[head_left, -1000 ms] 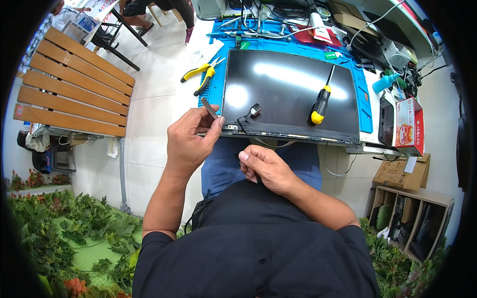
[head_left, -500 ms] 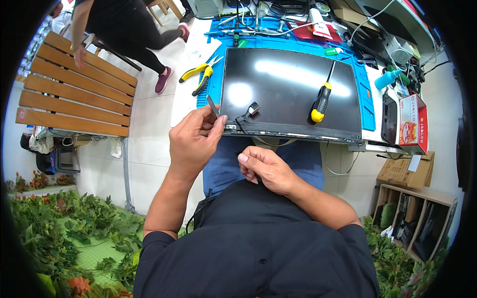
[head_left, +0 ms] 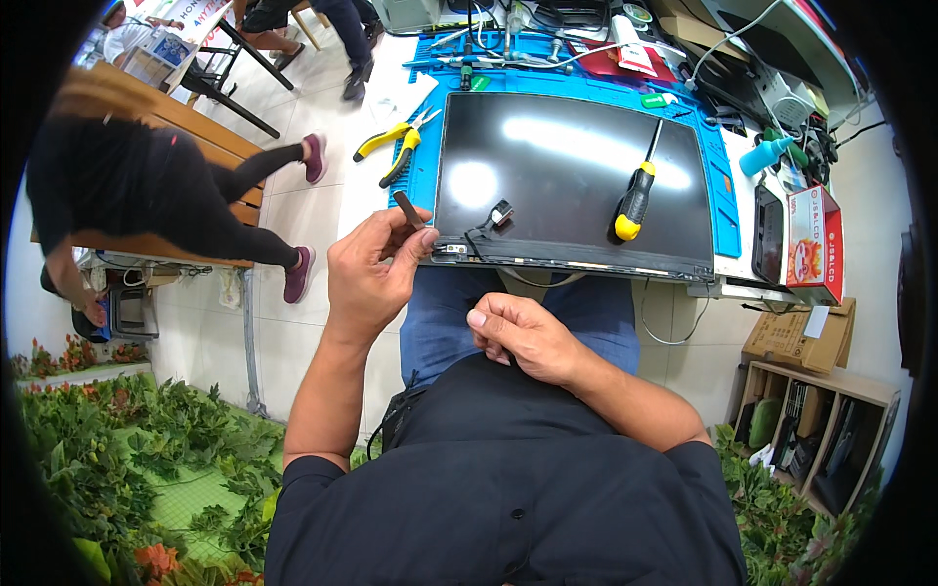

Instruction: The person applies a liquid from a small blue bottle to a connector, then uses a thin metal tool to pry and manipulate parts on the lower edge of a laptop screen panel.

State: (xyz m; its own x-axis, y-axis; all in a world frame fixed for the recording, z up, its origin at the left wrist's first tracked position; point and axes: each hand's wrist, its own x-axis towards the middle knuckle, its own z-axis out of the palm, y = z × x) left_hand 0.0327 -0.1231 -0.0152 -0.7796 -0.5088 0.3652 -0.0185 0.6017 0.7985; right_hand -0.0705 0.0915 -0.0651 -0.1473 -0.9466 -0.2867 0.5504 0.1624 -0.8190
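A thin dark flat strip (head_left: 408, 210) is pinched between the thumb and fingers of my left hand (head_left: 376, 259), just off the lower left corner of a dark laptop screen panel (head_left: 567, 176). Above my lap my right hand (head_left: 523, 337) is closed, fingers curled in and thumb against them, with nothing seen in it. Across the panel lies a yellow and black screwdriver (head_left: 635, 200), its shaft pointing away. A short black cable with a connector (head_left: 498, 215) rests at the panel's lower left. Yellow-handled pliers (head_left: 401, 146) lie left of the panel.
The panel lies on a blue work mat (head_left: 723, 195) near the table's front edge. At the right stand a red and white box (head_left: 811, 244) and a light blue bottle (head_left: 765, 156). A passer-by (head_left: 137, 186) walks beside the wooden bench (head_left: 210, 146) at left.
My left hand has shifted slightly left with the strip, which moves away from the panel's corner. The right hand stays put. The passer-by has come nearer along the bench; other legs appear behind.
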